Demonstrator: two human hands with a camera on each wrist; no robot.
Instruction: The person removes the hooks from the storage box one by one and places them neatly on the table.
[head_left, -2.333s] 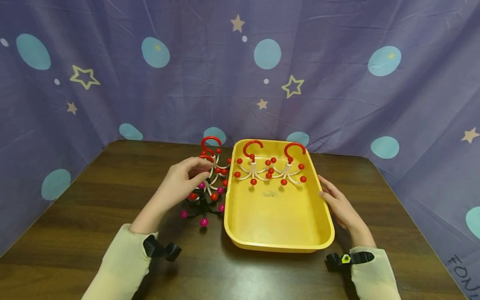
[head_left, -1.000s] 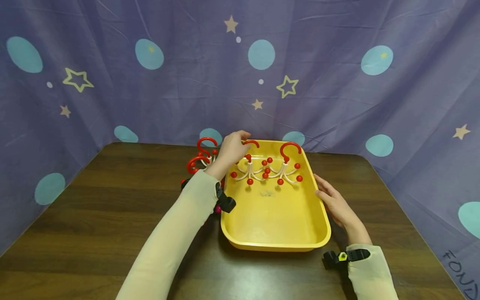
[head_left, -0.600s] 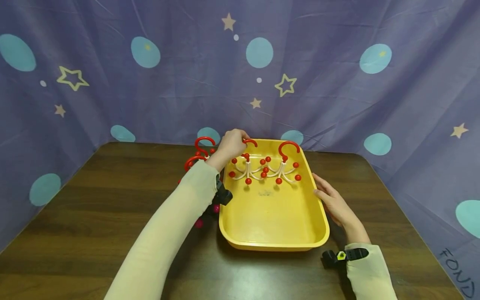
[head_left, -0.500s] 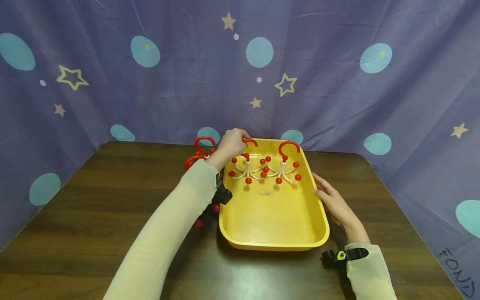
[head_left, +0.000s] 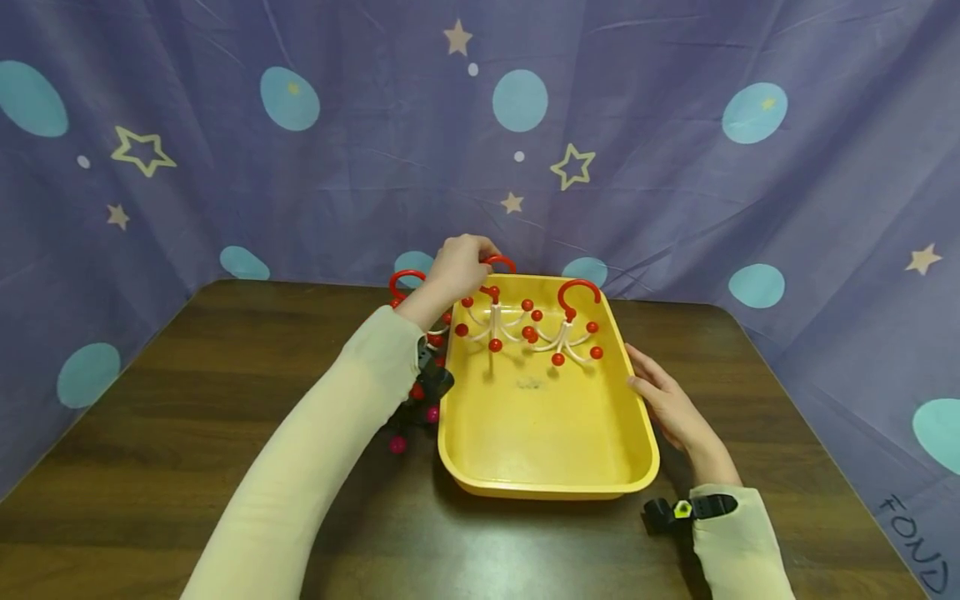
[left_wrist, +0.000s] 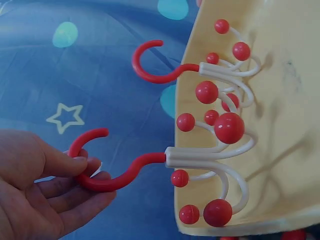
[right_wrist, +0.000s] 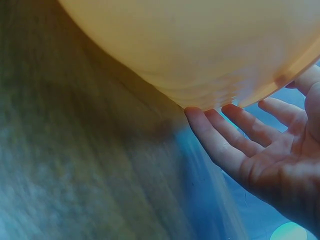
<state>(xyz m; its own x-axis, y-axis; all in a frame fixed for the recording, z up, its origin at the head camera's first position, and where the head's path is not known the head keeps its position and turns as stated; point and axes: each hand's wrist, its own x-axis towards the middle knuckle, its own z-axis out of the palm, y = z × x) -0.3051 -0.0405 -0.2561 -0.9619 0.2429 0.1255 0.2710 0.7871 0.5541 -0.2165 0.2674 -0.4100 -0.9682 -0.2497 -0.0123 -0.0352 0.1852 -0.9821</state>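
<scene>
My left hand (head_left: pixel 459 265) pinches the red hook of a white claw-shaped hanger (left_wrist: pixel 190 156) with red ball tips. The hanger is upright over the far left of a yellow tray (head_left: pixel 551 486), its shadow on the tray floor apart from it. To its right stands a matching hanger (head_left: pixel 566 335), its red hook pointing up. My right hand (head_left: pixel 675 408) touches the tray's right outer side with fingers fairly straight; the right wrist view shows the fingertips (right_wrist: pixel 192 112) against the wall.
Left of the tray, partly behind my left forearm, are more hangers: a red hook (head_left: pixel 407 273) and magenta balls (head_left: pixel 398 445) show. The table (head_left: pixel 225 400) is dark wood. A patterned purple curtain (head_left: pixel 375 183) hangs just behind the table's far edge.
My left hand has gone from the hangers left of the tray to the hook of the left hanger inside it, then lifted that hanger a little. The right hand stays on the tray.
</scene>
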